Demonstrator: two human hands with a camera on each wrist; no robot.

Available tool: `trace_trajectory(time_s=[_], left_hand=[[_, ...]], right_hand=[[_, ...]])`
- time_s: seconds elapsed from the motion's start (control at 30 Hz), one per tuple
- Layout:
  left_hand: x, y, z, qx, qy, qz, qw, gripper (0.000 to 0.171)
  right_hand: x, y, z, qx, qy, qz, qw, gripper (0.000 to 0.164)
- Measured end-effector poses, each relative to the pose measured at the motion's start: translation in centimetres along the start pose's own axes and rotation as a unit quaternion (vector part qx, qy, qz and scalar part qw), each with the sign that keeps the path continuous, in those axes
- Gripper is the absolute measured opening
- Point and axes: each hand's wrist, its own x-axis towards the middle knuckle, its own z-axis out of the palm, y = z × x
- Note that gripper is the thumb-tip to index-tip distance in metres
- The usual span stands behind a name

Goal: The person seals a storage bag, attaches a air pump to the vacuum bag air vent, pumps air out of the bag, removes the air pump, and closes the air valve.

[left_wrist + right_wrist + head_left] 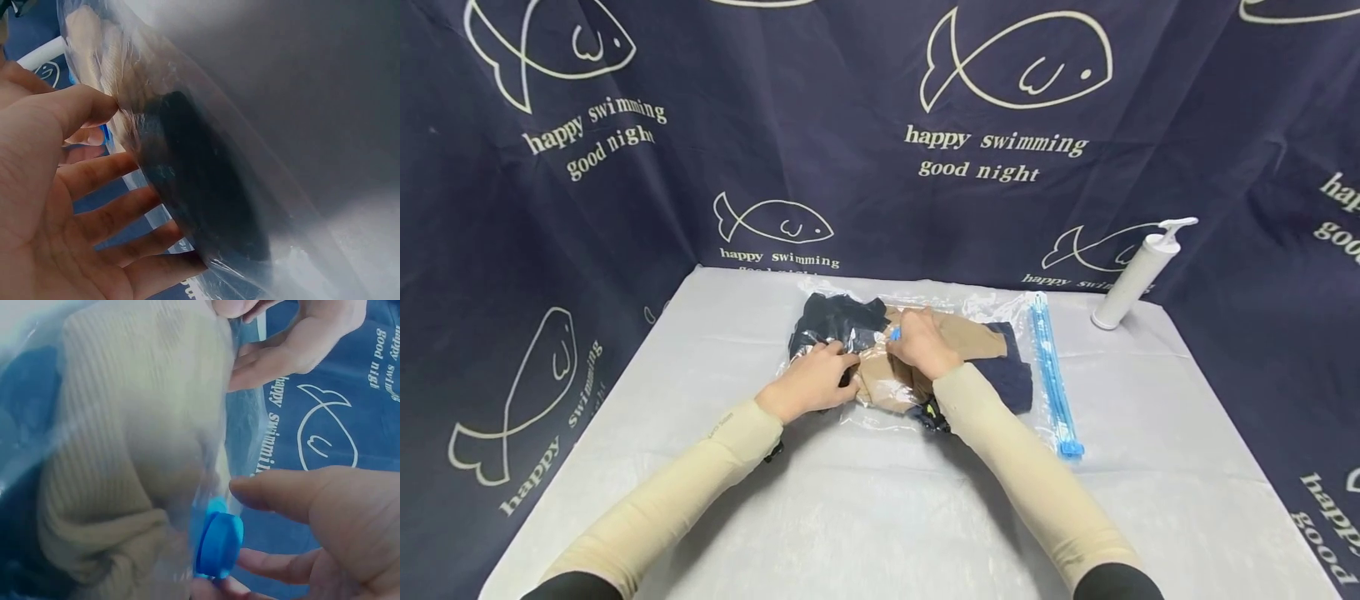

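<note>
A clear plastic storage bag (pixel 868 421) lies on the table with folded clothes inside: a black garment (pixel 831 321), a ribbed tan garment (pixel 973 333) and a navy garment (pixel 1011 379). A round blue valve cap (pixel 220 545) stands out from the bag's upper face. Around this cap is my right hand (pixel 921 342), thumb tip just off its rim and other fingers close at its far side. My left hand (pixel 812 379) rests on the bag over the black and tan clothes, its fingers (pixel 119 212) spread and touching the plastic.
A blue zip seal with a slider (pixel 1070 448) runs along the bag's right end. Behind it, at the back right, stands a white hand pump (pixel 1135 283) with a T-handle. A dark blue fish-print curtain (pixel 880 208) surrounds the white-covered table (pixel 820 517).
</note>
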Motion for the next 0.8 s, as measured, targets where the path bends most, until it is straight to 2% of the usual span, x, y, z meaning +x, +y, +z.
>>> trace_trajectory(time_s=[0.07,0.1,0.27,0.37,0.6,0.77,0.8], left_hand=[[0.05,-0.05,0.05,0.0,0.002,0.001,1.0,0.046],[0.05,-0.06,0.09,-0.001,0.001,0.001,1.0,0.046],[0.1,-0.19,0.34,0.0,0.004,0.002,1.0,0.044],[0.16,-0.25,0.39,0.002,0.007,0.001,1.0,0.044],[0.12,-0.21,0.26,-0.002,0.006,-0.001,1.0,0.044],[0.14,-0.17,0.2,-0.002,0.003,-0.003,1.0,0.045],[0.16,-0.16,0.18,-0.002,0.004,-0.002,1.0,0.045]], right_hand=[[0.21,-0.02,0.09,-0.002,0.0,-0.001,1.0,0.012],[0.29,-0.03,0.16,-0.002,-0.001,-0.001,1.0,0.012],[0.47,-0.12,0.4,-0.001,0.002,-0.006,1.0,0.032],[0.51,-0.12,0.46,-0.005,0.008,-0.017,1.0,0.035],[0.87,0.31,0.35,-0.03,0.009,-0.064,0.997,0.022],[0.95,0.58,0.11,-0.052,0.002,-0.095,0.994,0.006],[0.97,0.66,0.09,-0.053,0.002,-0.099,0.994,0.009]])
